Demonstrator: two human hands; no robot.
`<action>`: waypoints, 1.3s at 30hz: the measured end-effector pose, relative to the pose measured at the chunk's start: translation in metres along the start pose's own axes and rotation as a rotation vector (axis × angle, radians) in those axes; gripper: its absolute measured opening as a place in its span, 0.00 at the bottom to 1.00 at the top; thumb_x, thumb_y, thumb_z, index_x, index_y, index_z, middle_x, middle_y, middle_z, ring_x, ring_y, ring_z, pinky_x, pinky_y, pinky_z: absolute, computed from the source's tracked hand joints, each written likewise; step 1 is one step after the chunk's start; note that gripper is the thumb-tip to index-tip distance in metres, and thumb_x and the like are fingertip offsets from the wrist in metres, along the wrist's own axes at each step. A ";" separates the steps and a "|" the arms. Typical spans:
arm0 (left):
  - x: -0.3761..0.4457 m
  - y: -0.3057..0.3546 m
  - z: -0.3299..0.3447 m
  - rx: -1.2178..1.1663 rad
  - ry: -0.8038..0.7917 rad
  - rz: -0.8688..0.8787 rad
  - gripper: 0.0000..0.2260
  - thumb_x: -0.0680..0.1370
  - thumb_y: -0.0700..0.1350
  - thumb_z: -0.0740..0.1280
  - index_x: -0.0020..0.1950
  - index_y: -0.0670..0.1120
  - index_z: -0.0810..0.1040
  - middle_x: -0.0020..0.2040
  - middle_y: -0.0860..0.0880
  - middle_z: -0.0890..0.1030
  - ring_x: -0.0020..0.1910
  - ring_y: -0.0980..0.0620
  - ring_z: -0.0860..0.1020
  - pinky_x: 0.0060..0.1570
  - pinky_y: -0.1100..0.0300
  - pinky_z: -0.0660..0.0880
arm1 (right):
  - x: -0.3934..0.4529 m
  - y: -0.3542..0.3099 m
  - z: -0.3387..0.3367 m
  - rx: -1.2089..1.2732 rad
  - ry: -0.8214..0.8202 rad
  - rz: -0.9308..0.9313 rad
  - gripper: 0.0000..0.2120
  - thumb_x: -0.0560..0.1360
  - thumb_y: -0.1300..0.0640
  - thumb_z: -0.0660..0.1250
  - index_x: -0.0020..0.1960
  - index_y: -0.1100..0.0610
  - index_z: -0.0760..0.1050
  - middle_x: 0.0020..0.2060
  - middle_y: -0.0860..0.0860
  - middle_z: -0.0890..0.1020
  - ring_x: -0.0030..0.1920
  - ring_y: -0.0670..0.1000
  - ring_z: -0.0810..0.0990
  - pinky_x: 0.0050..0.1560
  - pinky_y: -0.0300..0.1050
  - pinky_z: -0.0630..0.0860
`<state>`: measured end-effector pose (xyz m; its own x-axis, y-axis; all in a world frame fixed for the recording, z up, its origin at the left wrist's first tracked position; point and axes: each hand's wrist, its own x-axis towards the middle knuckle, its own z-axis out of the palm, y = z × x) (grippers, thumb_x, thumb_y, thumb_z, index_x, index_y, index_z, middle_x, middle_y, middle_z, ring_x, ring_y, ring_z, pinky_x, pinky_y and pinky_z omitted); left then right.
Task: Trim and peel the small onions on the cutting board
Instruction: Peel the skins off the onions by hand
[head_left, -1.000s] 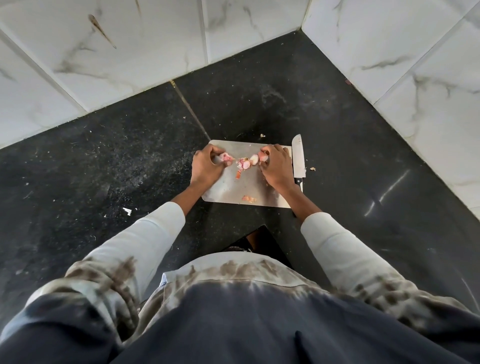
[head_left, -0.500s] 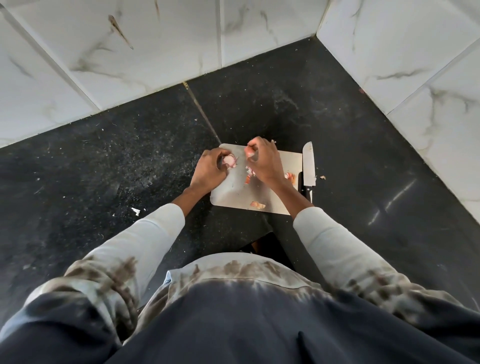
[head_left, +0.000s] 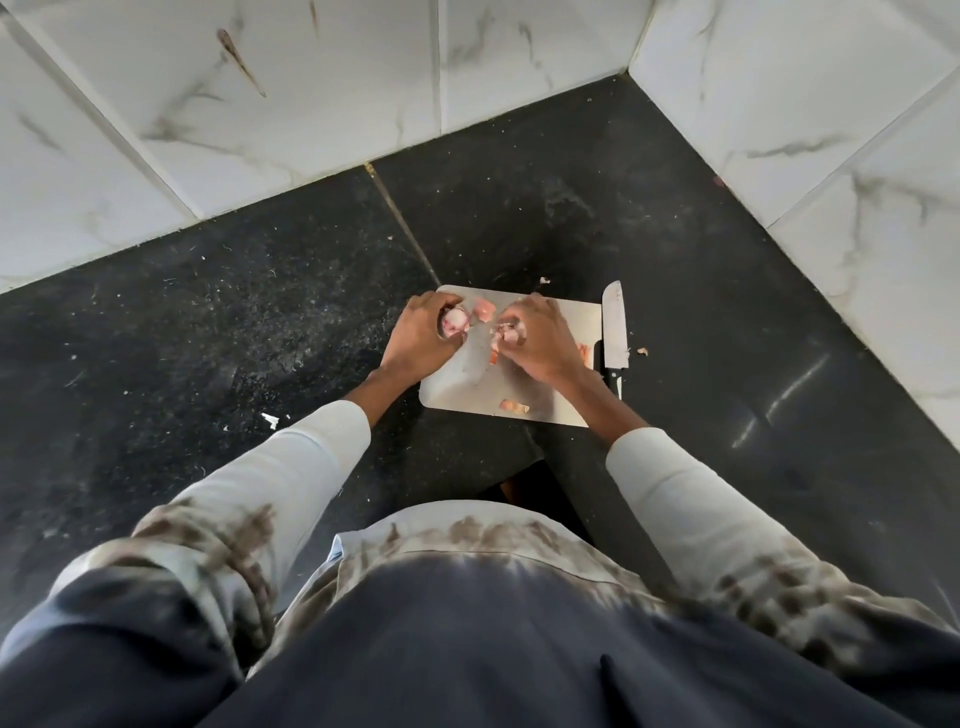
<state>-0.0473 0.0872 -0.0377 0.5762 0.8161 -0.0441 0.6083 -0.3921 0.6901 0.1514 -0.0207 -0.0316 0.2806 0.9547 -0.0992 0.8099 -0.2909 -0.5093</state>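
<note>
A pale cutting board (head_left: 457, 384) lies on the black counter. My left hand (head_left: 421, 338) grips a small pinkish onion (head_left: 455, 321) at the board's far left corner. My right hand (head_left: 540, 338) is curled over the board's middle and pinches another small onion (head_left: 511, 335) in its fingertips. Onion skin scraps lie on the board: one between my hands (head_left: 484, 307), one near the front edge (head_left: 514, 407). A knife (head_left: 614, 327) rests along the board's right edge, blade pointing away from me.
White marble-tiled walls (head_left: 311, 104) meet in a corner behind and to the right of the black counter (head_left: 208, 322). Small peel bits lie on the counter right of the knife (head_left: 643, 352), behind the board (head_left: 544, 280) and at the left (head_left: 270, 420).
My right hand has come down from the raised position near my left hand and now sits lower over the board's middle. A skin scrap now lies between my hands.
</note>
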 end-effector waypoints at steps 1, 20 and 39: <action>-0.001 0.002 0.002 0.016 -0.005 0.003 0.25 0.74 0.49 0.77 0.70 0.51 0.77 0.66 0.49 0.80 0.66 0.48 0.77 0.67 0.44 0.77 | -0.006 0.000 0.003 -0.029 -0.027 -0.029 0.15 0.77 0.47 0.77 0.59 0.51 0.80 0.65 0.51 0.77 0.67 0.53 0.73 0.68 0.51 0.72; -0.003 0.017 0.013 0.058 0.018 -0.037 0.25 0.78 0.48 0.75 0.73 0.48 0.75 0.71 0.47 0.77 0.71 0.45 0.73 0.73 0.48 0.73 | -0.047 0.020 -0.009 -0.192 0.210 0.009 0.07 0.80 0.55 0.73 0.57 0.55 0.83 0.60 0.51 0.80 0.62 0.54 0.75 0.68 0.53 0.71; -0.012 0.030 0.015 -0.155 0.055 0.114 0.22 0.76 0.46 0.78 0.69 0.51 0.78 0.61 0.53 0.83 0.58 0.56 0.83 0.60 0.54 0.82 | -0.008 -0.033 0.018 0.500 0.147 0.338 0.11 0.79 0.53 0.77 0.59 0.55 0.83 0.53 0.51 0.88 0.49 0.48 0.84 0.55 0.43 0.82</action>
<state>-0.0274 0.0592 -0.0270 0.6028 0.7941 0.0773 0.4472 -0.4165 0.7915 0.1134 -0.0177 -0.0291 0.5765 0.7858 -0.2239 0.3348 -0.4771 -0.8126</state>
